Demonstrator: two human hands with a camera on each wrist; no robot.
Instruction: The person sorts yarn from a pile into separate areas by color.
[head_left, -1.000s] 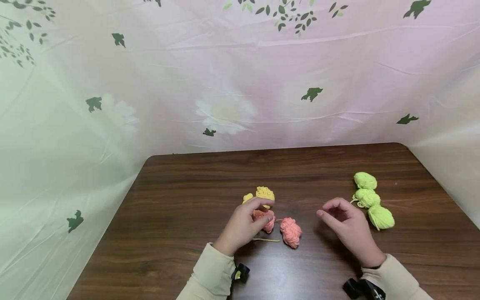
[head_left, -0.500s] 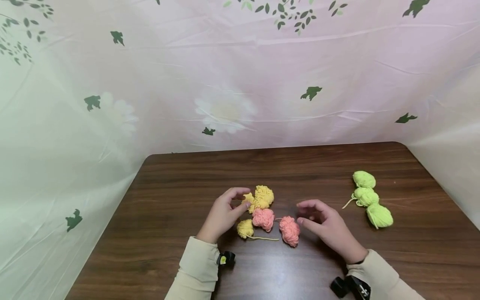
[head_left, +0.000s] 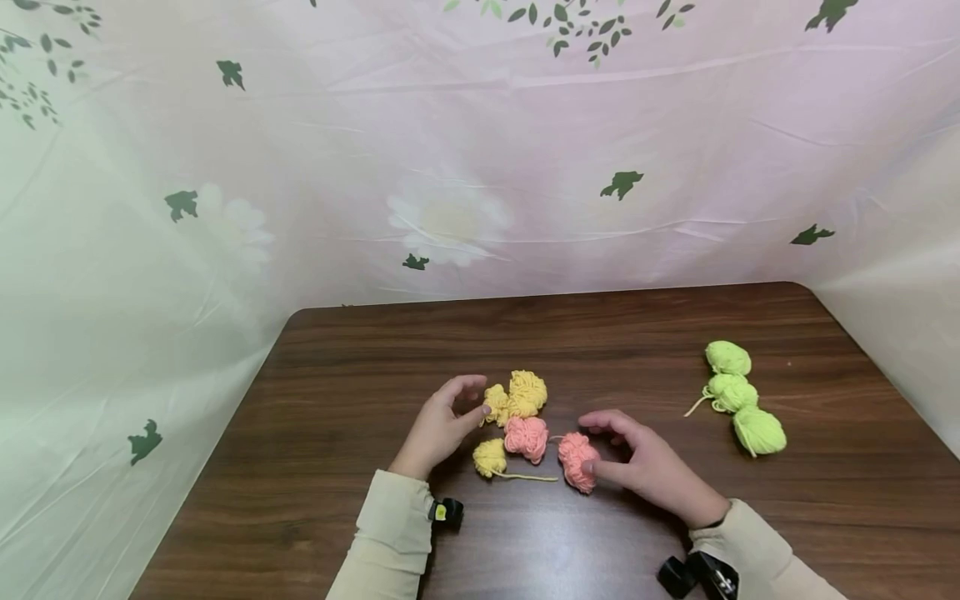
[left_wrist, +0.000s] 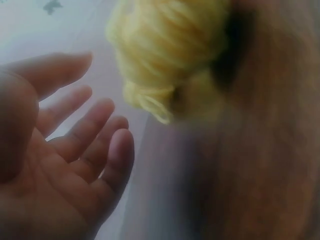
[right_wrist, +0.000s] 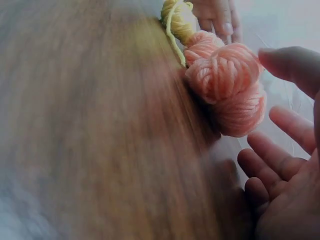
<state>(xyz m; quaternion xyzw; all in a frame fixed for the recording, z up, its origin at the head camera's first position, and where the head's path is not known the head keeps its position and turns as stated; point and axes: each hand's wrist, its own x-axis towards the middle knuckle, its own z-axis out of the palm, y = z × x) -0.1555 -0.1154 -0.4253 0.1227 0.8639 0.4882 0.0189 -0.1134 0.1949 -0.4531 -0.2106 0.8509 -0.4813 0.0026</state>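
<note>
My right hand (head_left: 660,471) is at the right side of a pink yarn ball (head_left: 577,461), its fingers spread and loosely bent. In the right wrist view the thumb tip comes up close to that yarn; whether it touches, I cannot tell. A second pink yarn ball (head_left: 527,439) lies just left of it. My left hand (head_left: 435,427) is beside the left end of a clump of yellow yarn (head_left: 517,396), with relaxed fingers and nothing gripped. Closer to me sits a smaller yellow yarn ball (head_left: 490,458) with a loose tail stretching right.
Several light green yarn balls (head_left: 731,393) stand in a touching row at the right of the dark wooden table (head_left: 360,358). A printed cloth (head_left: 517,150) hangs behind the far table edge.
My left hand has drawn back to the left from above the yarn, uncovering the small yellow ball. My right hand has moved left to the pink ball.
</note>
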